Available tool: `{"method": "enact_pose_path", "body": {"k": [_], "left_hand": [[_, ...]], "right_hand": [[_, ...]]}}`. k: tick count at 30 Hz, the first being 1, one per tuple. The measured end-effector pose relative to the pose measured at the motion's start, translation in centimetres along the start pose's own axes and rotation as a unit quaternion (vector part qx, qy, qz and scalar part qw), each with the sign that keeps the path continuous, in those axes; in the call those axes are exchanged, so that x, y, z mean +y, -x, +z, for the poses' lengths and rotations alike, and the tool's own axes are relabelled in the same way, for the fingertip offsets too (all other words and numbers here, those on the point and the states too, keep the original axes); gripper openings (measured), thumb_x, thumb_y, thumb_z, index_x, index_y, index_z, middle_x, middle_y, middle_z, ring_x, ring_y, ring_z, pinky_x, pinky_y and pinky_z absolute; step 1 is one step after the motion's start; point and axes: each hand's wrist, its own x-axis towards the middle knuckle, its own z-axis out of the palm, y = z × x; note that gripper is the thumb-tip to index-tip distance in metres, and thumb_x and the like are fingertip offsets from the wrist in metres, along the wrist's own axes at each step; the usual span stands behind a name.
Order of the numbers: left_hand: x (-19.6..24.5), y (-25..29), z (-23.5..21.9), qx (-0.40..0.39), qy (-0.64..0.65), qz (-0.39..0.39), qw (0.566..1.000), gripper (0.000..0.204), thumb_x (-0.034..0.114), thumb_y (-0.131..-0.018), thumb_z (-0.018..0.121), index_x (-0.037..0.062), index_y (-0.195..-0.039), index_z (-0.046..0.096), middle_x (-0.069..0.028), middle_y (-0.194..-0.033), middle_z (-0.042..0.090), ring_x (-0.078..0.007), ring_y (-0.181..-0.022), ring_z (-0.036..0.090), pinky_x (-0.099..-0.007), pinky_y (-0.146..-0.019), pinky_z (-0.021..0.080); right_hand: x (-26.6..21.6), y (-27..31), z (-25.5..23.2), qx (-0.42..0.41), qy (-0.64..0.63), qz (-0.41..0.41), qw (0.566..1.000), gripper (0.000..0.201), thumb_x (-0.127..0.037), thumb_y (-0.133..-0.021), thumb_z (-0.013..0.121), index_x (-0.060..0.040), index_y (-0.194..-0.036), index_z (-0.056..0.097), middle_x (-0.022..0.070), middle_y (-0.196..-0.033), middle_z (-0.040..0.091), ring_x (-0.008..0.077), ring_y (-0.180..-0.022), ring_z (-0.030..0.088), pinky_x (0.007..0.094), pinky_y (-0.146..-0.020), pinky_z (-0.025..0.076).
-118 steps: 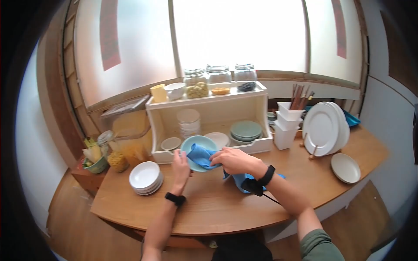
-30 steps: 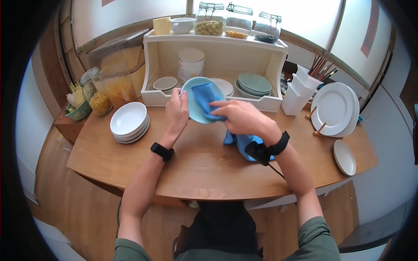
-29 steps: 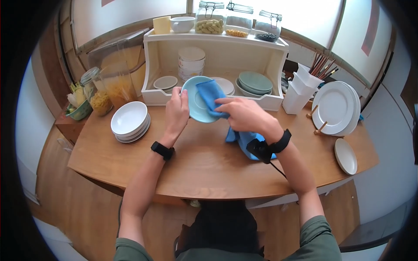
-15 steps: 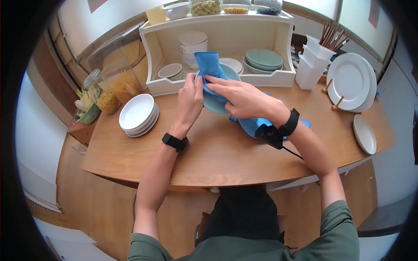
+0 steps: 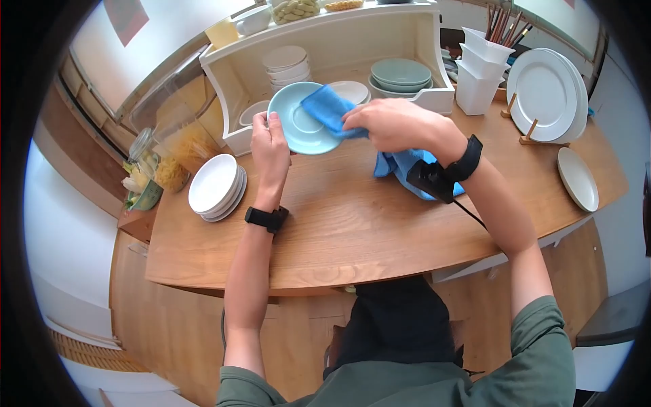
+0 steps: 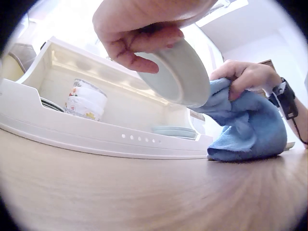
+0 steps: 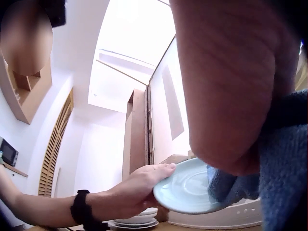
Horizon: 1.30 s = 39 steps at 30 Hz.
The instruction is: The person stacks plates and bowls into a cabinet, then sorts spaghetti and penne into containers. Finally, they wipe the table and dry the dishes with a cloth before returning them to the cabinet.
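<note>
A light blue dish (image 5: 291, 112) is held above the table, tilted toward the head camera. My left hand (image 5: 271, 149) grips its left rim, thumb on the upper face and fingers curled under, as the left wrist view shows. With my right hand (image 5: 400, 125) I pinch a blue cloth (image 5: 329, 110), a flap of which lies over the right part of the dish. The rest of the cloth (image 6: 250, 134) hangs down to the tabletop below the right hand. In the right wrist view the dish (image 7: 187, 187) shows its upper face, the cloth against its edge.
A white shelf unit (image 5: 332, 34) behind the hands holds bowls and green plates (image 5: 400, 71). White dishes (image 5: 213, 183) are stacked at left. White plates (image 5: 542, 95) stand in a rack at right, near an oval dish (image 5: 578, 180) and white cups of chopsticks (image 5: 478, 85).
The cloth has moved from across the dish's left and middle to its right side. My right hand has drawn rightward, and the dish has turned to face the head camera more.
</note>
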Motion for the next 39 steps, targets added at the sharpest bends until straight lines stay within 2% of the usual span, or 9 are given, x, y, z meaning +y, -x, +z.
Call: {"method": "enact_pose_path", "body": {"k": [4,8,11,15,21,28,32,36,39], "left_hand": [[-0.4,-0.1,0.0,-0.016,0.019,-0.018,1.000,0.032,0.028,-0.103,0.039,-0.0016,-0.106,0.051,-0.0042,-0.063,0.057,-0.0094,-0.043,0.052,-0.0226,-0.034,0.037],[0.1,0.3,0.4,-0.043,0.049,-0.014,0.998,0.032,0.027,-0.104,0.039,-0.0019,-0.108,0.050,-0.0023,-0.061,0.055,-0.0083,-0.041,0.047,-0.0226,-0.033,0.035],[0.4,0.6,0.7,-0.049,0.066,0.005,0.997,0.032,0.027,-0.104,0.038,-0.0018,-0.109,0.050,-0.0015,-0.061,0.054,-0.0078,-0.040,0.046,-0.0230,-0.033,0.034],[1.2,1.1,0.7,-0.057,0.059,0.030,0.996,0.031,0.027,-0.104,0.039,-0.0018,-0.110,0.050,-0.0028,-0.065,0.057,-0.0075,-0.049,0.050,-0.0237,-0.043,0.040],[1.0,1.2,0.9,-0.064,0.058,0.065,0.994,0.030,0.025,-0.104,0.041,-0.0019,-0.111,0.052,-0.0067,-0.080,0.063,-0.0094,-0.071,0.055,-0.0265,-0.064,0.045],[1.0,1.4,1.0,-0.102,0.051,0.064,0.991,0.028,0.025,-0.104,0.042,0.0006,-0.112,0.054,-0.0055,-0.079,0.063,-0.0080,-0.072,0.055,-0.0253,-0.066,0.045],[1.6,1.4,0.6,-0.124,0.059,0.031,0.990,0.030,0.029,-0.104,0.043,0.0027,-0.114,0.055,-0.0049,-0.077,0.062,-0.0083,-0.064,0.057,-0.0225,-0.053,0.044],[2.3,1.5,1.1,-0.124,0.134,0.061,0.981,0.037,0.034,-0.103,0.043,0.0006,-0.117,0.049,-0.0067,-0.080,0.062,-0.0109,-0.056,0.060,-0.0227,-0.043,0.046],[2.2,1.5,1.6,-0.144,0.168,0.062,0.973,0.044,0.036,-0.102,0.043,-0.0037,-0.122,0.040,-0.0109,-0.088,0.062,-0.0163,-0.059,0.065,-0.0256,-0.050,0.054]], "right_hand": [[1.7,0.3,-1.4,0.068,0.093,0.084,0.990,0.051,0.002,-0.074,0.050,-0.0050,-0.124,0.057,0.0156,-0.119,0.062,0.0339,-0.109,0.059,0.0412,-0.090,0.049],[5.1,-0.6,-1.4,0.184,-0.003,0.031,0.982,0.055,-0.005,-0.079,0.051,-0.0064,-0.134,0.048,0.0209,-0.119,0.061,0.0365,-0.108,0.060,0.0430,-0.088,0.050],[4.7,-0.8,-2.1,0.146,-0.222,0.069,0.961,0.055,-0.008,-0.081,0.052,-0.0057,-0.136,0.046,0.0216,-0.119,0.061,0.0348,-0.108,0.059,0.0395,-0.091,0.048],[4.1,-1.5,-1.0,0.151,-0.277,-0.014,0.949,0.055,-0.020,-0.086,0.059,-0.0037,-0.136,0.045,0.0191,-0.118,0.061,0.0293,-0.109,0.058,0.0350,-0.095,0.045],[3.9,-1.3,-0.6,0.087,-0.408,0.014,0.909,0.050,-0.025,-0.090,0.062,-0.0055,-0.135,0.049,0.0094,-0.121,0.061,0.0171,-0.109,0.057,0.0309,-0.097,0.044],[3.6,-1.3,-0.6,0.089,-0.414,-0.001,0.906,0.045,-0.025,-0.091,0.064,-0.0019,-0.128,0.054,0.0073,-0.116,0.063,0.0139,-0.105,0.058,0.0294,-0.094,0.046],[4.0,-1.8,0.0,0.098,-0.422,-0.044,0.900,0.043,-0.023,-0.091,0.065,-0.0012,-0.127,0.055,0.0071,-0.114,0.065,0.0141,-0.103,0.059,0.0288,-0.093,0.047],[3.2,-2.1,0.2,0.160,-0.472,-0.015,0.867,0.037,-0.015,-0.091,0.062,-0.0018,-0.125,0.057,0.0071,-0.111,0.066,0.0135,-0.099,0.061,0.0281,-0.089,0.049],[2.5,-2.1,-0.1,0.203,-0.531,0.025,0.822,0.036,-0.011,-0.091,0.060,-0.0023,-0.126,0.057,0.0076,-0.111,0.066,0.0133,-0.098,0.062,0.0279,-0.086,0.051]]}}
